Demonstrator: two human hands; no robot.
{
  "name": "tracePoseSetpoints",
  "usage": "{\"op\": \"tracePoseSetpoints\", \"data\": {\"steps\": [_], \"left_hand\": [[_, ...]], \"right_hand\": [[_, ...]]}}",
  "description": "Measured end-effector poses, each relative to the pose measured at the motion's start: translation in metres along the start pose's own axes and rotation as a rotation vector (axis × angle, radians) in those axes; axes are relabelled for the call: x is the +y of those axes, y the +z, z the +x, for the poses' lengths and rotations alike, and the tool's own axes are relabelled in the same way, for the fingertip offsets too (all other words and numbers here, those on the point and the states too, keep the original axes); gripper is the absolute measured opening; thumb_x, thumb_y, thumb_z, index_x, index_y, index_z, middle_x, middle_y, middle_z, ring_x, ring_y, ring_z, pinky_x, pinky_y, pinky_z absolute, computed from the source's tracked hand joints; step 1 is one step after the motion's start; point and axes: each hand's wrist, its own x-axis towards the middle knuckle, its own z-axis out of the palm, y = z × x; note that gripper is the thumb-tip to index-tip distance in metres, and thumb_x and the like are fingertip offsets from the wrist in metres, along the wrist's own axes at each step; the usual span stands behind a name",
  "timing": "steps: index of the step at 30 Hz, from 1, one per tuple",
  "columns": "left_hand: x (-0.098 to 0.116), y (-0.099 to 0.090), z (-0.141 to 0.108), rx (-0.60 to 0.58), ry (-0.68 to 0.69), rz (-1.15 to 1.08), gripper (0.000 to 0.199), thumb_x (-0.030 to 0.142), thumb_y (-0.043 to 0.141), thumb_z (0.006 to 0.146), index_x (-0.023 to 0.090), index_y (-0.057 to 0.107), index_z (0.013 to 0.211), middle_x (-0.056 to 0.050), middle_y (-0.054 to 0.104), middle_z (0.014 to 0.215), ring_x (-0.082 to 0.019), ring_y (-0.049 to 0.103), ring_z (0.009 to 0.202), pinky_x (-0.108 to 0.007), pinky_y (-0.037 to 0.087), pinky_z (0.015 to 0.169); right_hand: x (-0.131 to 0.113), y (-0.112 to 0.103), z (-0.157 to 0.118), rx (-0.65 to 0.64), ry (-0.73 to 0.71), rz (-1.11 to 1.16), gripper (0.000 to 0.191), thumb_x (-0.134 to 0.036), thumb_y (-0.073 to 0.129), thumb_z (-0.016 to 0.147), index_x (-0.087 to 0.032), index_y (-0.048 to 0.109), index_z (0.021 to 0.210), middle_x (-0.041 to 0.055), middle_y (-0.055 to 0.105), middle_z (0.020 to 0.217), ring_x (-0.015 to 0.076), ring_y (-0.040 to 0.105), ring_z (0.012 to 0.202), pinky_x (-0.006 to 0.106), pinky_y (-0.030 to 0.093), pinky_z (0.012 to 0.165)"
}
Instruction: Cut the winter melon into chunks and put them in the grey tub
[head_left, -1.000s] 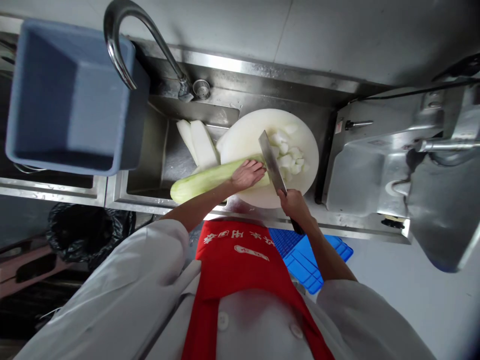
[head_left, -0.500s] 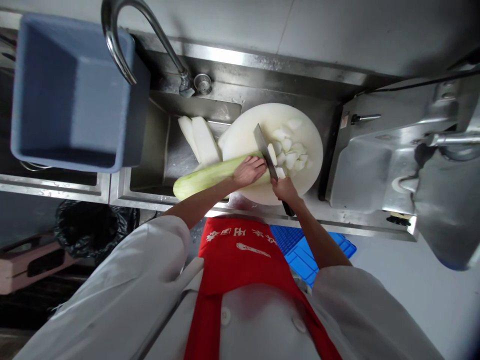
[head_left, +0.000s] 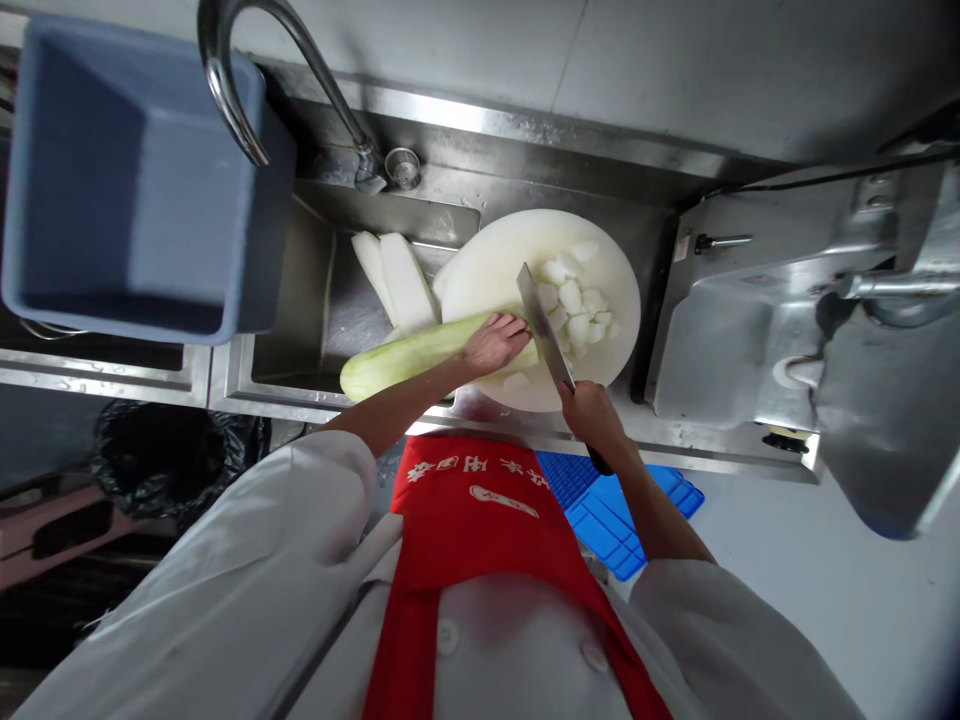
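Note:
My left hand [head_left: 495, 343] grips a long pale green gourd [head_left: 397, 362] near its cut right end, fingers curled over the top. The gourd lies across the left part of a round white cutting board [head_left: 491, 255] and sticks out over the sink. In my right hand [head_left: 595, 413] is the dark handle of a kitchen knife [head_left: 545, 330], its blade slanting just right of my left fingertips. White cut chunks [head_left: 574, 300] lie heaped on the board right of the blade. Peeled white gourd lengths [head_left: 405, 285] rest in the sink to the left.
A blue-grey plastic bin [head_left: 244, 200] stands at the left, beside a curved metal faucet [head_left: 315, 65]. A metal machine [head_left: 712, 340] stands right of the board. Below the counter are a black-bagged bin [head_left: 169, 460] at left and a blue tray [head_left: 607, 510] at right.
The knife and my right hand have moved slightly right and toward me, with the blade tilted more. A slice by the blade has joined the chunks. My left hand stays on the gourd.

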Motion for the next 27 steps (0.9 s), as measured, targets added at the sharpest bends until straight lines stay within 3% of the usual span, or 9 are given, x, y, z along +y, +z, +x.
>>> {"op": "tracePoseSetpoints", "data": {"steps": [8,13,17,18,20,22,25,27], "left_hand": [[0.001,0.004,0.0,0.015,-0.018,-0.003,0.04,0.031,0.033,0.11,0.018,0.071,0.115,-0.011,0.068,0.115,-0.025,0.053,0.104,-0.041,0.038,0.09],[-0.002,0.006,0.002,-0.003,-0.033,-0.044,0.039,0.031,0.034,0.109,0.019,0.07,0.118,-0.011,0.067,0.117,-0.025,0.055,0.106,-0.041,0.039,0.092],[0.002,-0.002,-0.01,-0.079,-0.035,-0.049,0.037,0.036,0.045,0.106,0.021,0.065,0.133,-0.013,0.062,0.136,-0.029,0.053,0.123,-0.046,0.04,0.102],[0.004,-0.005,-0.016,-0.112,-0.058,-0.03,0.044,0.041,0.054,0.102,0.023,0.06,0.141,-0.014,0.057,0.145,-0.033,0.048,0.132,-0.05,0.038,0.106],[0.009,-0.012,-0.031,-0.178,-0.155,0.033,0.076,0.051,0.074,0.087,0.032,0.046,0.155,-0.013,0.039,0.162,-0.046,0.03,0.148,-0.063,0.03,0.112],[0.012,-0.017,-0.043,-0.221,-0.275,0.089,0.103,0.053,0.088,0.072,0.042,0.035,0.159,-0.012,0.022,0.17,-0.056,0.017,0.15,-0.074,0.024,0.109],[0.007,-0.022,-0.048,-0.235,-0.342,0.107,0.117,0.054,0.093,0.064,0.045,0.028,0.161,-0.015,0.013,0.172,-0.06,0.021,0.147,-0.077,0.024,0.107],[0.0,-0.024,-0.043,-0.226,-0.352,0.122,0.119,0.056,0.092,0.064,0.043,0.026,0.162,-0.018,0.013,0.171,-0.058,0.025,0.146,-0.074,0.026,0.108]], "right_hand": [[0.0,0.003,0.008,-0.08,0.024,0.008,0.045,-0.034,0.04,0.108,-0.006,0.075,0.102,0.0232,0.075,0.092,0.0275,0.073,0.091,0.028,0.044,0.072],[-0.021,0.017,0.047,-0.017,0.049,0.04,0.04,-0.029,0.044,0.106,0.0,0.071,0.111,0.0276,0.074,0.098,0.0306,0.073,0.101,0.029,0.05,0.081],[-0.017,0.023,0.074,-0.007,0.054,0.199,0.039,-0.031,0.046,0.105,-0.003,0.073,0.104,0.021,0.074,0.082,0.0271,0.075,0.08,0.029,0.055,0.073],[-0.009,0.022,0.078,-0.024,0.056,0.265,0.039,-0.033,0.047,0.104,-0.005,0.074,0.098,0.0168,0.073,0.073,0.0249,0.073,0.07,0.028,0.055,0.067],[0.013,0.021,0.083,-0.047,0.049,0.401,0.039,-0.037,0.051,0.101,-0.01,0.073,0.085,0.0083,0.065,0.057,0.0204,0.067,0.054,0.025,0.052,0.055],[0.037,0.022,0.086,-0.027,0.046,0.509,0.039,-0.04,0.055,0.099,-0.012,0.07,0.075,0.0028,0.058,0.047,0.0174,0.062,0.046,0.022,0.048,0.048],[0.064,0.027,0.088,0.05,0.083,0.576,0.038,-0.041,0.059,0.096,-0.013,0.068,0.073,-0.0004,0.054,0.043,0.0159,0.059,0.044,0.021,0.045,0.046],[0.069,0.029,0.088,0.082,0.101,0.565,0.038,-0.041,0.059,0.097,-0.012,0.069,0.074,-0.0009,0.053,0.042,0.0161,0.059,0.044,0.021,0.044,0.047]]}}
